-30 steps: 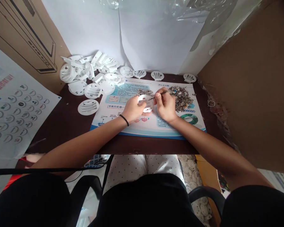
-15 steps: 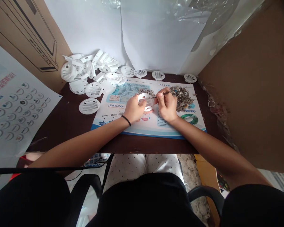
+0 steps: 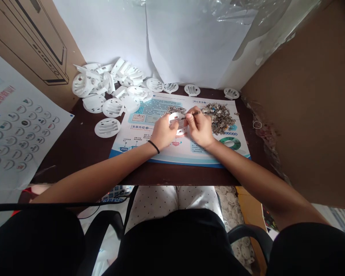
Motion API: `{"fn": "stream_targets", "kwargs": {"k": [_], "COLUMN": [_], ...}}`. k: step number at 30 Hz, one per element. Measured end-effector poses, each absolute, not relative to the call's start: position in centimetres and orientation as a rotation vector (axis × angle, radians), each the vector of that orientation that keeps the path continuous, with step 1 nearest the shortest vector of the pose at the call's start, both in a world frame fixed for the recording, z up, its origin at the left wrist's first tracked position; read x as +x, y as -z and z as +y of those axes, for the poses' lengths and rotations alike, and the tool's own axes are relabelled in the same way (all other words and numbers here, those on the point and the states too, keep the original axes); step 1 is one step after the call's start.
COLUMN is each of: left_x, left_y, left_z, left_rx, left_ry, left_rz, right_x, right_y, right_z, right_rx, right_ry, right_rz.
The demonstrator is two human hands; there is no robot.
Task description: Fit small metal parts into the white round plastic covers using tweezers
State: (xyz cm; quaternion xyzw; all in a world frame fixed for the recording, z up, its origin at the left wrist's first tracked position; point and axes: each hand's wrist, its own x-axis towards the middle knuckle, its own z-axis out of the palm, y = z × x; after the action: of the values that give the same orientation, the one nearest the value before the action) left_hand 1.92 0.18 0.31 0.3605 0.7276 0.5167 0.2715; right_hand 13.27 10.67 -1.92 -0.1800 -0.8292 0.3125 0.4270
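Head view: the left hand [image 3: 164, 133] grips a white plastic disc [image 3: 174, 118] above a printed sheet [image 3: 138, 147] on the counter [image 3: 74, 153], while the right hand [image 3: 199, 129] pinches slim tweezers [image 3: 192, 116], tip at the disc, near a heap of metal clips [image 3: 219, 118].

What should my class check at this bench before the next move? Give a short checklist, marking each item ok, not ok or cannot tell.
Left hand firmly holds the white plastic disc: ok.
Right hand holds the tweezers: ok.
Tweezer tips reach the disc: ok.
Tweezers hold a small piece: cannot tell, too small to see.
Metal pieces lie on the printed sheet, near the right hand: ok.
Spare discs are within reach of the left hand: ok.
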Motion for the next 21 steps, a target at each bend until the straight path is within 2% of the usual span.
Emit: {"fn": "stream_targets", "kwargs": {"k": [16,21], "left_x": [2.51,2.13], "left_y": [-1.25,-0.67], "left_z": [0.11,0.22], "left_rx": [0.786,0.954], "left_ry": [-1.493,-1.386], "left_rz": [1.774,2.001], "right_x": [13.42,13.42], "right_y": [1.99,2.05], "right_z": [10.58,10.52], "right_rx": [-0.446,-0.442], "right_ry": [-0.699,-0.690], "right_rz": [-2.051,-2.089]}}
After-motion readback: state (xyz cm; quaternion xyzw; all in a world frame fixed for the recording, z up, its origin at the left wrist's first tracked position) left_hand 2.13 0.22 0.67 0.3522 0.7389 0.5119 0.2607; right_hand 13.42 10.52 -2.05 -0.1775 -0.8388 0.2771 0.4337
